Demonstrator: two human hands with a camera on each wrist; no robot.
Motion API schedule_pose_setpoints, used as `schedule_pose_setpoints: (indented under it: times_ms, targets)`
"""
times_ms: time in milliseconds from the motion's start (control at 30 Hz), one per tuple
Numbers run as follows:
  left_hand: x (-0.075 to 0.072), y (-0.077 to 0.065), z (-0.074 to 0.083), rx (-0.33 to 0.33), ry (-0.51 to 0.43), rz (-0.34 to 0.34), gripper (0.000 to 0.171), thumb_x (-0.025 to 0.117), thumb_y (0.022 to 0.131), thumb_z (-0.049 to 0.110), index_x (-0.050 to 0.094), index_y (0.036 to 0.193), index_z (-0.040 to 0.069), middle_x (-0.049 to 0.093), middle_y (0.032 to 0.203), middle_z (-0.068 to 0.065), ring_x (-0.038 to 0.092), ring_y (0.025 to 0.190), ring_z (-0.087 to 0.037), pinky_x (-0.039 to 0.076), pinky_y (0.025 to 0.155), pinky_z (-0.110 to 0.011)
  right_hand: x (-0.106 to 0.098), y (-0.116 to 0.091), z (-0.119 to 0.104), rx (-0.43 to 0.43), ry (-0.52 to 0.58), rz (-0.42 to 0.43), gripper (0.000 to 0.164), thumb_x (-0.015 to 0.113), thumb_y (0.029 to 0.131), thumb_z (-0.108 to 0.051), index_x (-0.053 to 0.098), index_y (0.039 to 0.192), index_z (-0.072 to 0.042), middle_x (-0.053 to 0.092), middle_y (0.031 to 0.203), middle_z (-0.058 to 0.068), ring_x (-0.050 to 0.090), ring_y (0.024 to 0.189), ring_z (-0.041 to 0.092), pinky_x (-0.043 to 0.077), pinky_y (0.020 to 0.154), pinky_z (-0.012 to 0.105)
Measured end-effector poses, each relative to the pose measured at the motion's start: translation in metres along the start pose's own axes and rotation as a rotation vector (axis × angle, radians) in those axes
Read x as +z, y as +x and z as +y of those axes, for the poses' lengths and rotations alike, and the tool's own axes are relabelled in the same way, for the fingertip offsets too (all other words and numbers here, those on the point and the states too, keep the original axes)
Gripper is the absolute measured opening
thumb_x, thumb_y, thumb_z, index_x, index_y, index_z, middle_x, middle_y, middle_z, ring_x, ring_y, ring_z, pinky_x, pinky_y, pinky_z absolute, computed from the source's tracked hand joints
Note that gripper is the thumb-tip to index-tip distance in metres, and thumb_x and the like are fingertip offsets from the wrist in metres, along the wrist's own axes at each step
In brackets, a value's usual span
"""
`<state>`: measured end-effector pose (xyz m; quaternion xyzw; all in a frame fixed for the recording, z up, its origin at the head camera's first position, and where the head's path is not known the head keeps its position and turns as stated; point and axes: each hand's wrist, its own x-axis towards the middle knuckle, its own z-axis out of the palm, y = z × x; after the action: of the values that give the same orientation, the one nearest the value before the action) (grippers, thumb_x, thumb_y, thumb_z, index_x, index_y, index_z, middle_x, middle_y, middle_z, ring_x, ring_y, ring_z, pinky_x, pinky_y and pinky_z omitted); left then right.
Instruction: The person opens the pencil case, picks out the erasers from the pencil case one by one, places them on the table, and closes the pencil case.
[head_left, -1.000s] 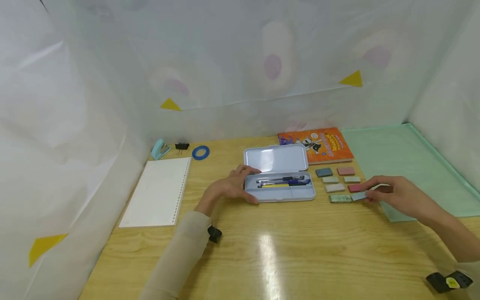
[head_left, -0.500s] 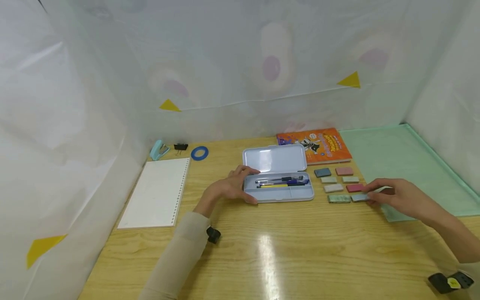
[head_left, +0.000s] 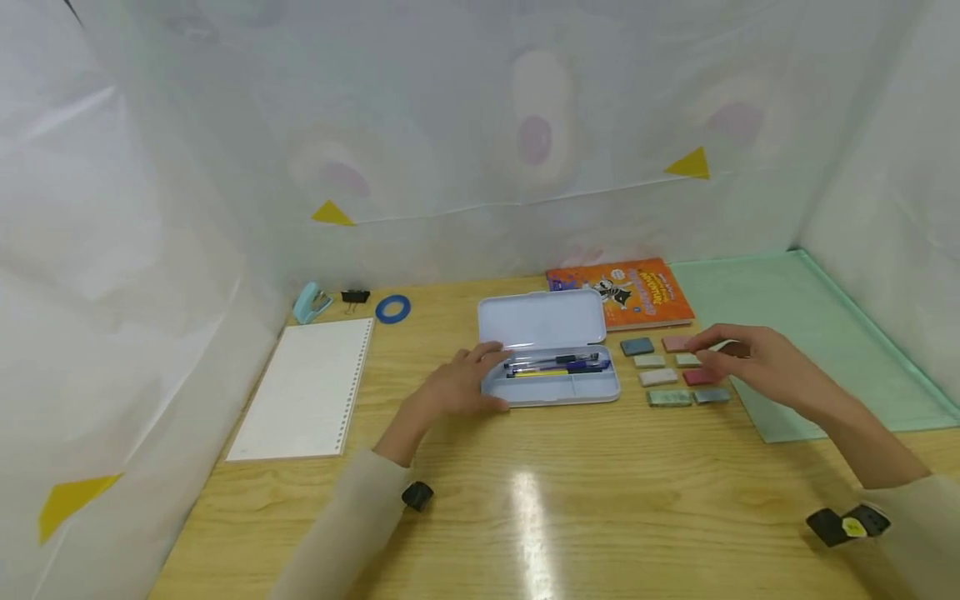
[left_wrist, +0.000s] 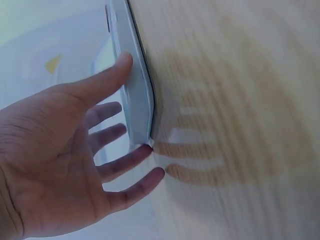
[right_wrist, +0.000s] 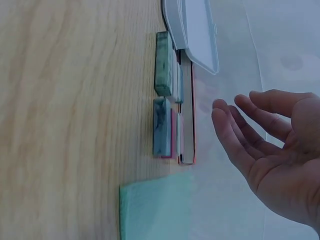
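Observation:
A light-blue pencil case (head_left: 596, 387) lies with its lid raised back and holds several pens (head_left: 555, 365). My left hand (head_left: 459, 387) holds its left end, thumb at the front wall (left_wrist: 136, 95) and fingers toward the back. To the case's right, several small erasers stand in two columns. The front pair is a green marbled eraser (head_left: 670, 398) and a blue-grey eraser (head_left: 711, 396). My right hand (head_left: 757, 364) hovers over the right column with loosely bent fingers and nothing between them. It partly hides a pink eraser (head_left: 675, 343) and a pale eraser (head_left: 686, 361).
An orange book (head_left: 647, 296) lies behind the case, partly under its lid. A pale green mat (head_left: 810, 350) covers the right side. To the left are a white notebook (head_left: 303, 390), a stapler (head_left: 310, 302), a black binder clip (head_left: 355, 297) and a blue tape roll (head_left: 393, 309).
My right hand has set the blue-grey eraser down beside the green one, let go, and risen up and back. My left hand stays at the pencil case. The head view has shifted slightly.

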<state>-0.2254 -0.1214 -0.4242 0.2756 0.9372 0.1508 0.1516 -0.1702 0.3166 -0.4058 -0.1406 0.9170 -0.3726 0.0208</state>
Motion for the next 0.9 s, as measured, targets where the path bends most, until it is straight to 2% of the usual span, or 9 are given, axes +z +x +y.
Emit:
schedule_pose_setpoints:
  times_ms: [100,200,267,367,500,600,700,800,900]
  targets:
    - [0.001,-0.013,0.002,0.004,0.011,0.046,0.083,0.078,0.093,0.043,0.037,0.162,0.027,0.024,0.171,-0.005,0.037,0.148,-0.040,0.048,0.105,-0.058,0.010,0.020,-0.011,-0.018,0.085,0.002,0.031,0.059,0.108,-0.025,0.066,0.131,-0.005,0.070,0.121,0.016,0.071,0.096,0.012,0.056,0.078,0.029]
    - [-0.001,-0.026,-0.001,-0.025,-0.057,0.091,0.081,0.080,0.092,0.040,0.041,0.160,0.023,0.030,0.167,-0.008,0.046,0.142,-0.037,0.051,0.101,-0.055,0.017,0.042,-0.022,-0.004,0.214,-0.003,0.040,0.056,0.109,-0.027,0.057,0.139,0.000,0.066,0.127,0.024,0.071,0.101,0.013,0.060,0.084,0.035]
    - [-0.005,-0.034,-0.003,-0.075,-0.131,0.110,0.078,0.080,0.092,0.037,0.043,0.158,0.019,0.037,0.162,-0.011,0.052,0.136,-0.034,0.052,0.099,-0.052,0.020,0.058,-0.027,0.020,0.278,-0.001,0.046,0.054,0.110,-0.029,0.051,0.145,-0.001,0.061,0.135,0.025,0.069,0.110,0.014,0.058,0.091,0.040]
    - [-0.010,-0.039,-0.009,-0.134,-0.206,0.111,0.076,0.080,0.092,0.037,0.046,0.156,0.013,0.046,0.154,-0.014,0.056,0.132,-0.032,0.051,0.102,-0.052,0.024,0.080,-0.034,0.057,0.354,-0.011,0.053,0.051,0.111,-0.033,0.042,0.154,-0.003,0.051,0.148,0.024,0.060,0.128,0.027,0.048,0.107,0.051]
    - [-0.006,-0.027,-0.020,-0.098,-0.173,0.088,0.081,0.083,0.089,0.041,0.048,0.154,0.006,0.050,0.149,-0.015,0.052,0.134,-0.032,0.045,0.110,-0.048,0.036,0.108,-0.040,0.106,0.448,-0.045,0.060,0.047,0.112,-0.031,0.029,0.160,0.000,0.034,0.161,0.025,0.038,0.145,0.044,0.029,0.120,0.059]
    - [0.002,-0.014,-0.027,-0.062,-0.130,0.087,0.087,0.086,0.084,0.045,0.050,0.153,0.006,0.050,0.145,-0.013,0.050,0.130,-0.029,0.044,0.111,-0.045,0.047,0.124,-0.044,0.172,0.491,-0.047,0.063,0.046,0.112,-0.030,0.023,0.162,0.002,0.021,0.167,0.025,0.027,0.151,0.046,0.022,0.122,0.059]
    - [0.006,-0.007,-0.030,-0.059,-0.119,0.089,0.088,0.088,0.082,0.047,0.050,0.151,0.009,0.049,0.142,-0.010,0.048,0.129,-0.027,0.044,0.111,-0.044,0.055,0.133,-0.049,0.207,0.518,-0.042,0.063,0.042,0.112,-0.029,0.021,0.161,0.005,0.014,0.168,0.026,0.023,0.152,0.047,0.020,0.123,0.059]
    - [0.007,-0.005,-0.028,-0.056,-0.102,0.086,0.087,0.089,0.081,0.046,0.050,0.149,0.009,0.049,0.143,-0.009,0.046,0.132,-0.028,0.042,0.113,-0.044,0.059,0.134,-0.055,0.218,0.568,0.002,0.062,0.043,0.112,-0.030,0.025,0.161,0.004,0.020,0.167,0.025,0.030,0.150,0.045,0.024,0.123,0.057]
    - [0.005,-0.007,-0.027,-0.055,-0.089,0.085,0.085,0.089,0.081,0.045,0.049,0.147,0.008,0.049,0.141,-0.010,0.046,0.130,-0.028,0.043,0.112,-0.045,0.060,0.128,-0.059,0.202,0.619,0.076,0.055,0.045,0.112,-0.032,0.038,0.156,0.001,0.041,0.158,0.021,0.048,0.138,0.033,0.034,0.119,0.050]
